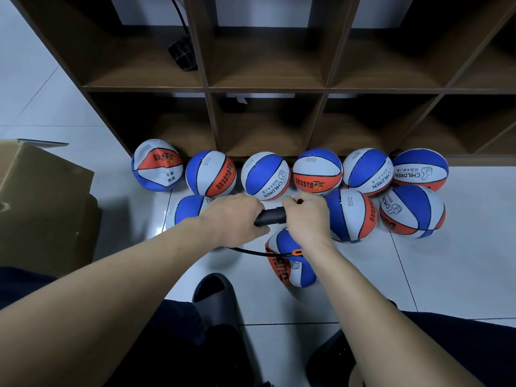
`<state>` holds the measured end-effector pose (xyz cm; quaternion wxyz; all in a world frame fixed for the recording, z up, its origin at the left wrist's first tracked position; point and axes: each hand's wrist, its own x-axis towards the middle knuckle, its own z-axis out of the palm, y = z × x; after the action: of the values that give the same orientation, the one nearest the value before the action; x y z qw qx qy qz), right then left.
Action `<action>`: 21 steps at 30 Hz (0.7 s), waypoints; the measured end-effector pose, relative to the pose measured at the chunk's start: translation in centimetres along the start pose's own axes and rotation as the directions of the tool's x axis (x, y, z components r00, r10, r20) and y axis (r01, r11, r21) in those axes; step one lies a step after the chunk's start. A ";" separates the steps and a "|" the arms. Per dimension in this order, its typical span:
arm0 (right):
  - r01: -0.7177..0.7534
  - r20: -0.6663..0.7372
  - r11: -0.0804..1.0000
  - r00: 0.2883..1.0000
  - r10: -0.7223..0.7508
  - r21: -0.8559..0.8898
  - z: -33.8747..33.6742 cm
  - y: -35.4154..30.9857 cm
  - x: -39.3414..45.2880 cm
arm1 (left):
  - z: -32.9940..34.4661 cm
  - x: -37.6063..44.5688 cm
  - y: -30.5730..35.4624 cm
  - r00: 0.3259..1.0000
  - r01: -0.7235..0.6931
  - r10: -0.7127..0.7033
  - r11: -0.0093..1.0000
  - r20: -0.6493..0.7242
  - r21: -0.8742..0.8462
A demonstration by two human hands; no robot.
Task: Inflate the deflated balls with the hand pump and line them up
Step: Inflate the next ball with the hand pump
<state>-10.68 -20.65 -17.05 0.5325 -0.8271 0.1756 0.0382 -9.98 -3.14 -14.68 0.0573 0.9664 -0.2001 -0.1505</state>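
1. The pump handle [272, 216], a black bar, is gripped at its left end by the left hand [233, 219], with the fingers wrapped around it.
2. The right end of the handle is gripped by the right hand [307, 216] in the same way, fingers closed around it, so only the middle part of the bar is seen between the two hands.
3. A thin black hose [257, 252] is seen under the hands; it runs to an orange fitting [296, 252] on the soft ball [293, 261].
4. This soft ball lies on the floor [446, 275] directly below the right hand, and its surface is wrinkled and not round.
5. A black slipper [215, 297] is placed on the floor just beside this ball, nearer to the person.
6. A row of six balls is lined up along the foot of the shelf [268, 89]; the leftmost ball [157, 169] is dented, the other five look round.
7. In front of the row, two more balls [411, 212] are seen to the right of the hands, and one ball [190, 210] is partly hidden behind the left hand.
8. A cardboard box [42, 202] stands on the floor at the left.
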 end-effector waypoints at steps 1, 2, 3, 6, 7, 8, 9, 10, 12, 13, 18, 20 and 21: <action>0.005 0.012 1.000 1.000 -0.004 -0.016 -0.8 0.1 0.4 | -0.1 0.0 -0.1 1.000 0.004 -0.004 1.000 0.005 -0.017; 0.008 0.010 0.999 1.000 -0.008 -0.032 -1.8 0.2 1.1 | -0.2 0.0 -0.3 1.000 0.009 -0.009 1.000 0.008 -0.028; 0.000 -0.004 0.999 1.000 0.000 -0.038 -2.9 0.4 1.8 | -0.4 0.0 -0.5 1.000 0.017 -0.016 0.999 0.009 -0.028; -0.089 -0.068 0.995 0.993 0.092 0.048 -6.3 1.1 3.6 | -0.8 -0.1 -1.5 0.999 0.037 -0.037 0.999 0.002 0.000; -0.110 -0.078 0.992 0.990 0.115 0.065 -6.9 1.2 3.8 | -0.8 -0.1 -1.7 0.999 0.040 -0.040 0.999 -0.004 0.005; -0.116 -0.090 0.991 0.988 0.122 0.071 -7.0 1.5 4.0 | -0.7 0.0 -1.7 0.999 0.040 -0.040 0.999 -0.006 0.011; -0.102 -0.105 0.992 0.989 0.109 0.070 -6.6 1.5 3.8 | -0.6 0.0 -1.6 0.999 0.037 -0.037 0.999 -0.006 0.019; -0.081 -0.126 0.995 0.988 0.089 0.064 -6.1 1.6 3.6 | -0.5 0.0 -1.5 0.999 0.034 -0.034 0.999 -0.007 0.028; -0.069 -0.151 0.996 0.986 0.077 0.062 -4.5 1.6 2.6 | -0.4 -0.1 -1.4 0.999 0.032 -0.031 0.998 -0.011 0.046; -0.070 -0.153 0.996 0.985 0.078 0.055 -3.7 1.5 1.9 | -0.4 -0.1 -1.4 0.999 0.030 -0.029 0.998 -0.014 0.058; -0.006 -0.141 0.999 0.990 0.013 0.047 -1.3 0.9 0.5 | -0.1 -0.3 -0.8 0.999 0.033 -0.033 0.999 -0.010 0.036; -0.005 -0.126 1.000 0.992 0.009 0.029 -0.5 0.6 0.2 | -0.2 -0.4 -0.4 0.999 0.037 -0.037 0.999 -0.010 0.027; -0.004 -0.120 1.000 0.993 0.007 0.025 -0.1 0.5 0.1 | -0.3 -0.4 -0.2 0.999 0.035 -0.035 0.999 -0.007 0.031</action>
<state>-10.82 -20.96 -17.46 0.5310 -0.8208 0.2099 -0.0125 -10.11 -2.75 -14.33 0.0402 0.9711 -0.1851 -0.1455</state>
